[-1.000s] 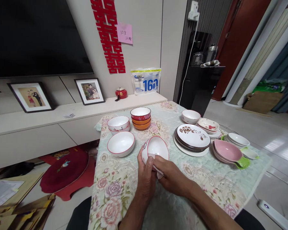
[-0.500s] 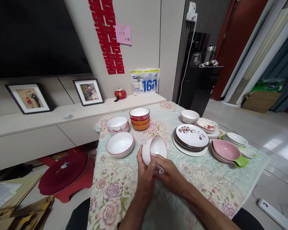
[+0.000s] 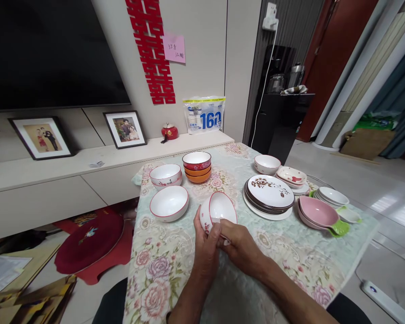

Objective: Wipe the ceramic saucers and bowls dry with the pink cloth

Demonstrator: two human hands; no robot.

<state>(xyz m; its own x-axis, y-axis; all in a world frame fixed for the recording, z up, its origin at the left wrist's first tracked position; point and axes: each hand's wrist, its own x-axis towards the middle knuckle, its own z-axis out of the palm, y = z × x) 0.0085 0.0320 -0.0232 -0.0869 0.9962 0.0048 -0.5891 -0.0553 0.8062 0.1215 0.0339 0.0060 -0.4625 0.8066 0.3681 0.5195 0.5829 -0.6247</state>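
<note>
A white bowl (image 3: pixel 223 208) with a red rim and small red flowers is tilted above the near part of the table, its mouth turned to the right. My left hand (image 3: pixel 206 245) is wrapped round its lower left side, thumb toward the rim. At the near rim, my right hand (image 3: pixel 239 245) pinches a thin white cloth (image 3: pixel 227 242), mostly hidden by the fingers. Just left of my hands stands a shallow white bowl (image 3: pixel 169 203) with a red rim. Behind it are stacked flowered bowls (image 3: pixel 165 174) and a stack of red and orange bowls (image 3: pixel 197 167).
On the right stand a stack of brown-patterned plates (image 3: pixel 270 191), another white bowl (image 3: pixel 267 164), pink leaf-shaped dishes (image 3: pixel 319 210) and small white bowls (image 3: pixel 332 195). A flowered cloth (image 3: pixel 162 279) covers the table. Beyond it, a low cabinet (image 3: pixel 128 155) bears picture frames and a bag (image 3: pixel 204 116).
The held bowl has turned a little in my hands, bringing its red flower pattern into sight on the left side. My right hand has shifted slightly along the rim.
</note>
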